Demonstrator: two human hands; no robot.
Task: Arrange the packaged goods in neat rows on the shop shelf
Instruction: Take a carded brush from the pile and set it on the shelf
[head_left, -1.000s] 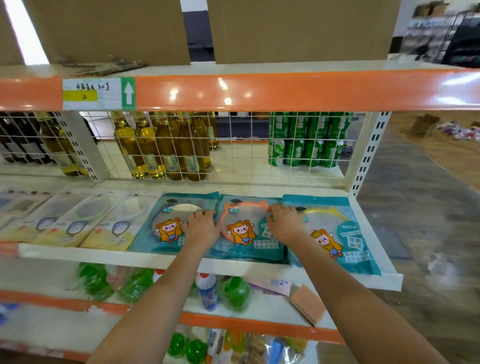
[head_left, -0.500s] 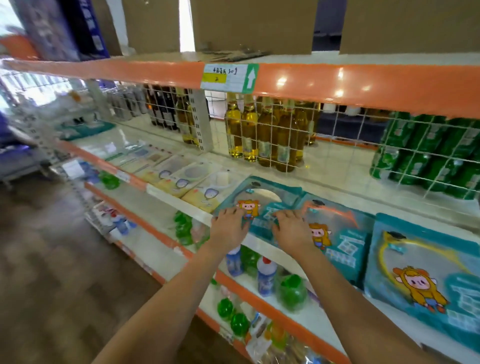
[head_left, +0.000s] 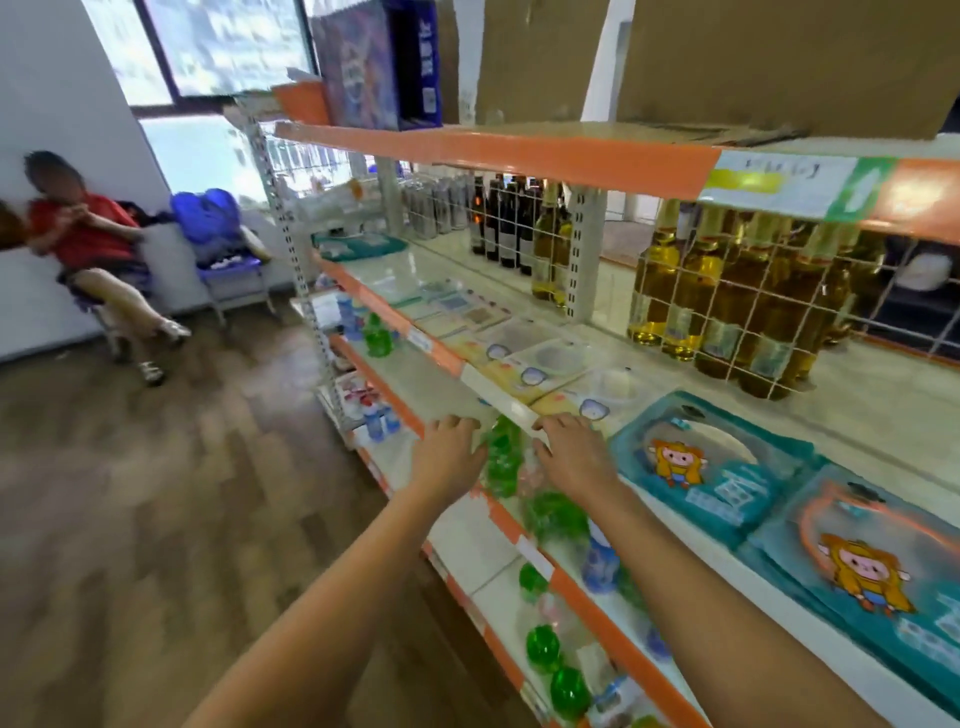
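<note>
Flat packaged goods lie in a row on the white middle shelf (head_left: 498, 397). Two teal packs with a cartoon monkey, one (head_left: 711, 467) nearer me and one (head_left: 872, 566) at the right, lie flat side by side. Left of them lie pale yellow packs (head_left: 576, 400) with clear windows. My left hand (head_left: 449, 454) hovers in front of the shelf edge, fingers loosely curled, holding nothing. My right hand (head_left: 574, 454) reaches the shelf's front edge beside the nearest yellow pack, fingertips at the lip, nothing gripped.
Yellow oil bottles (head_left: 727, 296) and dark bottles (head_left: 504, 228) stand behind a wire grid. Green bottles (head_left: 501, 457) fill the lower shelves. Cardboard boxes (head_left: 779, 62) sit on top. A person in red (head_left: 88, 244) sits on a chair at the left; wooden floor (head_left: 156, 493) lies between.
My view swung left along the shelf. Both hands left the teal monkey packs and moved left to the shelf edge by the yellow packs.
</note>
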